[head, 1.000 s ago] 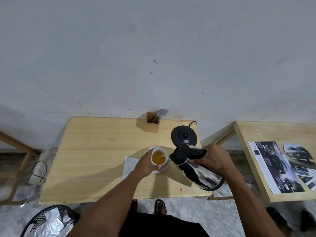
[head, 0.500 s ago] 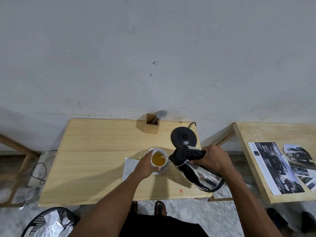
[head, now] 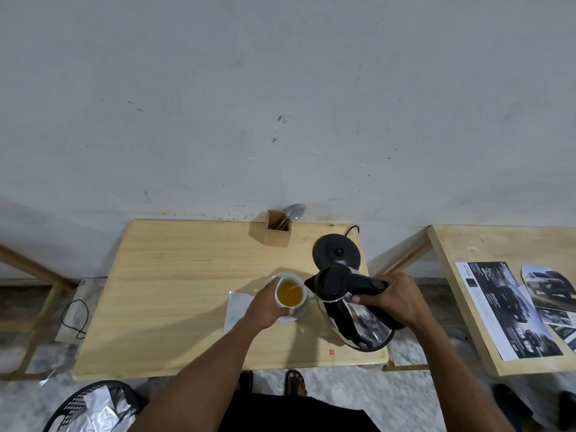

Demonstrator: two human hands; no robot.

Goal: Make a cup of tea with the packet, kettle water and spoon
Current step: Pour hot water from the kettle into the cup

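A white cup (head: 290,295) with amber tea stands on a white saucer (head: 300,312) near the front middle of the wooden table (head: 174,294). My left hand (head: 265,307) wraps the cup's left side. My right hand (head: 394,299) grips the black handle of a steel kettle (head: 358,319), which tilts left with its spout over the cup's rim; a thin stream of water runs into the tea. A tea bag tag (head: 331,351) lies on the table by the kettle. A spoon (head: 294,212) stands in a wooden holder (head: 277,233) at the back.
The black kettle base (head: 338,252) sits behind the kettle with its cord over the back edge. A white packet or paper (head: 235,311) lies left of the saucer. A second table (head: 486,241) with printed leaflets (head: 511,307) stands on the right. A black bin (head: 90,406) is on the floor.
The kettle is tipped a little less steeply now, and the tea level in the cup looks higher. Both hands keep their holds.
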